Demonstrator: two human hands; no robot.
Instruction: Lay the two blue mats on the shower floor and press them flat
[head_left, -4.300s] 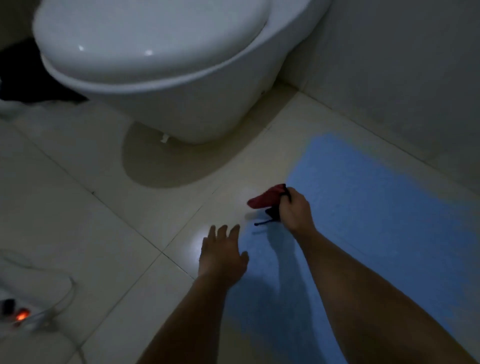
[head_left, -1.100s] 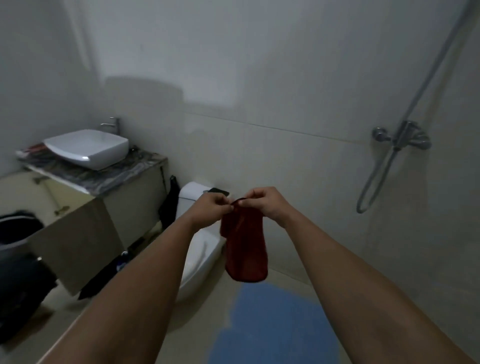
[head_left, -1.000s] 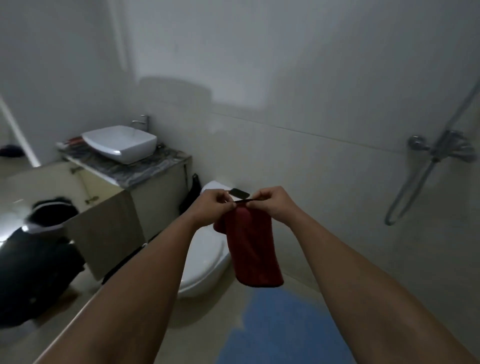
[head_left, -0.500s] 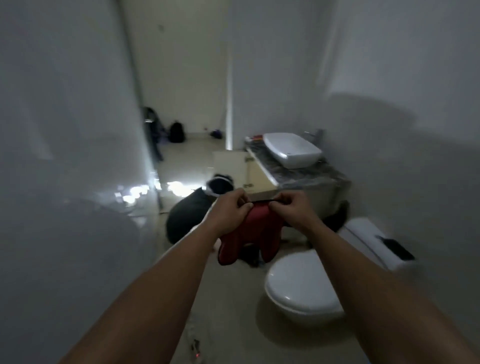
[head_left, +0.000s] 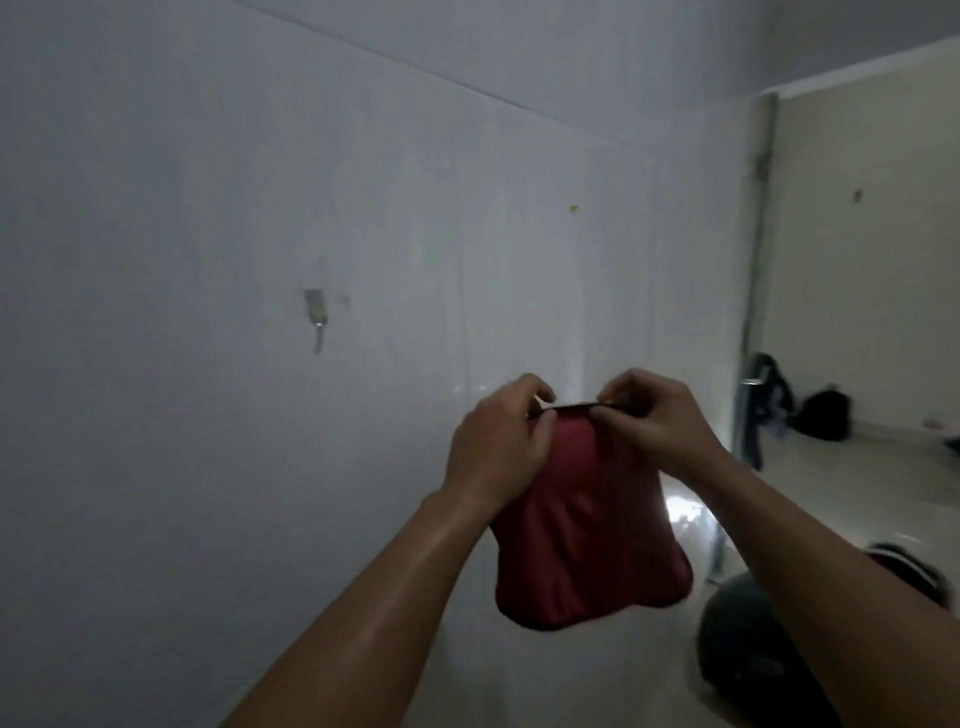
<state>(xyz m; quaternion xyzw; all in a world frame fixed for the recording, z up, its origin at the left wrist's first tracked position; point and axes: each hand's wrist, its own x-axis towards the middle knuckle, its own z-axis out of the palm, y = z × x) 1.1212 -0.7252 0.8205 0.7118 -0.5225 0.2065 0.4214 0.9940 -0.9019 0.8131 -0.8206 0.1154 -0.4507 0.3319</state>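
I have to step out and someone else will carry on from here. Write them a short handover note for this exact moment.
Left hand: pinches the top edge of the red cloth bag, raised in front of the white tiled wall.
Right hand: pinches the same top edge from the other side; the bag hangs between both grips.
Mats: no blue mat is in view now; the camera faces the wall, with a wall hook to the left and an open doorway to the right.
Done: cannot be judged from this view.
Left: put the bag away, then check both mats lie flat on the shower floor.
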